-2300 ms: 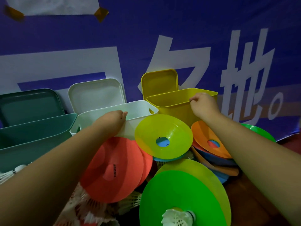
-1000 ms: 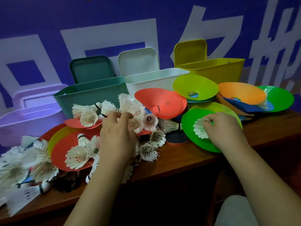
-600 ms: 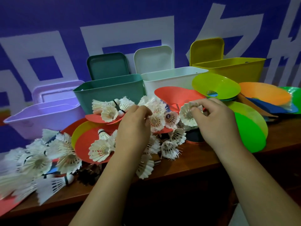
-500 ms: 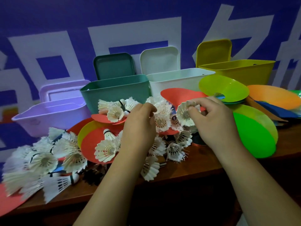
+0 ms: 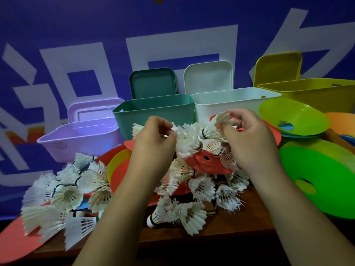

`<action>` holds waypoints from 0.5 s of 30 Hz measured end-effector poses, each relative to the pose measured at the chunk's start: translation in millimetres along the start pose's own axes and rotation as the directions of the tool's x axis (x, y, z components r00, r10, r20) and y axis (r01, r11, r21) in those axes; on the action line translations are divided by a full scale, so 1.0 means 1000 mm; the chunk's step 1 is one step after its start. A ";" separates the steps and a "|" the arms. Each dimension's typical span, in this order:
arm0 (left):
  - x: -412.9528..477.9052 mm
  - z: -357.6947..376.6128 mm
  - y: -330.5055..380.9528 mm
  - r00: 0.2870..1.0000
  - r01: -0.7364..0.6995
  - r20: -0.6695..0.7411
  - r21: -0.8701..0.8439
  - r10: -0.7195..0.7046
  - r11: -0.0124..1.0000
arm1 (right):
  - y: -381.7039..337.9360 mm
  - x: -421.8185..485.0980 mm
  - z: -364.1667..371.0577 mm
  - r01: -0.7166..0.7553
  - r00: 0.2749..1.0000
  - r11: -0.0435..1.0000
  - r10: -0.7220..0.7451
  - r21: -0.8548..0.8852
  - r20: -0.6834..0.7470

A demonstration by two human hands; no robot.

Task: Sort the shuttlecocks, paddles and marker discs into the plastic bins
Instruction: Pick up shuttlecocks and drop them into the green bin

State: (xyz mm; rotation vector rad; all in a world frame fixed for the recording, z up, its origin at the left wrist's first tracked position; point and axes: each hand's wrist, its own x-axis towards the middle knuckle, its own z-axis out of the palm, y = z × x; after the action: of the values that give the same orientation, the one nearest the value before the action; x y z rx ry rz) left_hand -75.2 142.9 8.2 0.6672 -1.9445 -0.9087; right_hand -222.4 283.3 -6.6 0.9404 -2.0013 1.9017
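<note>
Several white feather shuttlecocks (image 5: 194,187) lie heaped on red marker discs (image 5: 207,162) on a wooden table. My left hand (image 5: 153,143) grips shuttlecocks (image 5: 187,139) at the top of the heap. My right hand (image 5: 247,143) pinches a shuttlecock (image 5: 217,125) lifted just above the pile. Behind stand a purple bin (image 5: 80,139), a teal bin (image 5: 153,110), a white bin (image 5: 230,100) and a yellow bin (image 5: 315,93). No paddle shows clearly.
A second cluster of shuttlecocks (image 5: 63,196) lies at the left. Green discs (image 5: 322,181), a lime cone disc (image 5: 294,116) and orange ones (image 5: 343,123) sit at the right. Bin lids (image 5: 153,83) lean on a blue banner (image 5: 134,25). The table edge (image 5: 221,235) is near me.
Both hands left the white and yellow bins' rims and came down to the shuttlecock heap. My right hand picked a shuttlecock off the green disc and carried it left, then raised it.
</note>
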 end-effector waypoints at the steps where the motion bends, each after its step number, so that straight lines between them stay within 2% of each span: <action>1: 0.005 -0.008 0.001 1.000 0.010 -0.018 -0.012 -0.011 1.000 | -0.004 0.003 0.005 0.007 1.000 1.000 -0.008 0.012 0.010; 4: 0.025 -0.032 0.001 0.998 -0.019 -0.054 -0.007 0.019 1.000 | -0.021 0.012 0.021 0.042 0.998 0.998 -0.044 0.049 0.039; 9: 0.079 -0.058 -0.001 0.986 -0.007 -0.168 -0.011 0.005 1.000 | -0.062 0.038 0.057 0.068 0.998 0.993 -0.068 0.097 -0.002; 15: 0.138 -0.071 0.011 0.969 0.017 -0.248 0.082 0.004 0.996 | -0.091 0.084 0.101 0.020 0.994 0.995 -0.030 0.094 0.104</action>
State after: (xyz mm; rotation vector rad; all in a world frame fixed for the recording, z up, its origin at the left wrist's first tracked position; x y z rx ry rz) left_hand -81.2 24.1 108.3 0.7977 -1.7637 -0.7131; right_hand -208.0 166.0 101.3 1.1055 -1.9629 1.9852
